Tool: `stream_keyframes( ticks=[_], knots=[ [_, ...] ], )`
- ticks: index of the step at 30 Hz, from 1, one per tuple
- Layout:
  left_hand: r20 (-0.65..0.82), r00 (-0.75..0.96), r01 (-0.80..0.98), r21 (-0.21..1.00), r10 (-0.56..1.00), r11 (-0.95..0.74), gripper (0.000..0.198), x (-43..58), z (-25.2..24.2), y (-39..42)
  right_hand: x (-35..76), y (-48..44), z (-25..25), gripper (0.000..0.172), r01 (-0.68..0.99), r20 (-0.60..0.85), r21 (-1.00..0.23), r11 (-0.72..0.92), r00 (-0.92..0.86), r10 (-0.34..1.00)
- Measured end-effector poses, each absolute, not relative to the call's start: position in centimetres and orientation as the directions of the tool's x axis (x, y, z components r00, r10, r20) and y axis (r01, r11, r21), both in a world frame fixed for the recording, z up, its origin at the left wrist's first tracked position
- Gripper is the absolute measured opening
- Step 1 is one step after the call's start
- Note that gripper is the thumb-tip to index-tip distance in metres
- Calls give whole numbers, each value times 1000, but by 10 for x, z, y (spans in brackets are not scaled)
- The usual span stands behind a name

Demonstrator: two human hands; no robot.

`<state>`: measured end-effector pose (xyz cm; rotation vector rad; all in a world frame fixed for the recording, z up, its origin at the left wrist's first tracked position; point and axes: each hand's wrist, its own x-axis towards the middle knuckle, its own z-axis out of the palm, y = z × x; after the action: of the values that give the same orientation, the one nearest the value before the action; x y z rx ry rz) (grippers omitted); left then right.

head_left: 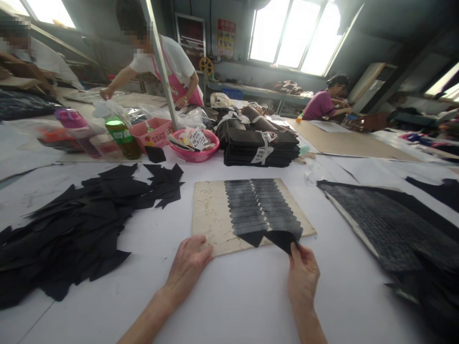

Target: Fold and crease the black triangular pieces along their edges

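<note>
A beige board point(211, 215) lies on the white table point(233, 296) in front of me. Two overlapping rows of black fabric pieces point(261, 208) run down its middle. My left hand point(188, 267) rests flat on the board's near left corner, fingers loosely together. My right hand point(302, 272) pinches the nearest black piece point(283, 239) at the bottom of the right row, at the board's near edge.
A big heap of loose black fabric pieces point(71, 229) covers the table at left. Dark textured sheets point(390, 229) lie at right. Behind the board stand bundled black stacks point(261, 143), a pink bowl point(195, 143), a pink basket and bottles. Other people work at far tables.
</note>
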<state>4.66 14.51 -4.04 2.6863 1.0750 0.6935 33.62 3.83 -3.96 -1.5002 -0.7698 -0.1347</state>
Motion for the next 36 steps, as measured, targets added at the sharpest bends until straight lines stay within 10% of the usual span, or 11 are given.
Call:
stream_keyframes(
  ticks=[4,9,15,36],
  knots=[
    [388,623,586,343,679,-734,9,48,-40,144,323,11,-12,15,574,563,-815,78,754,337],
    [357,483,454,678,800,-577,12,44,-37,150,248,-36,-11,16,934,572,-354,-45,255,779],
    [248,384,429,805,889,-410,21,17,-28,141,176,-68,-38,18,916,345,-396,-68,217,913],
    [287,628,575,456,724,-679,22,18,-34,21,186,-36,-15,16,923,206,-384,34,50,977]
  ],
)
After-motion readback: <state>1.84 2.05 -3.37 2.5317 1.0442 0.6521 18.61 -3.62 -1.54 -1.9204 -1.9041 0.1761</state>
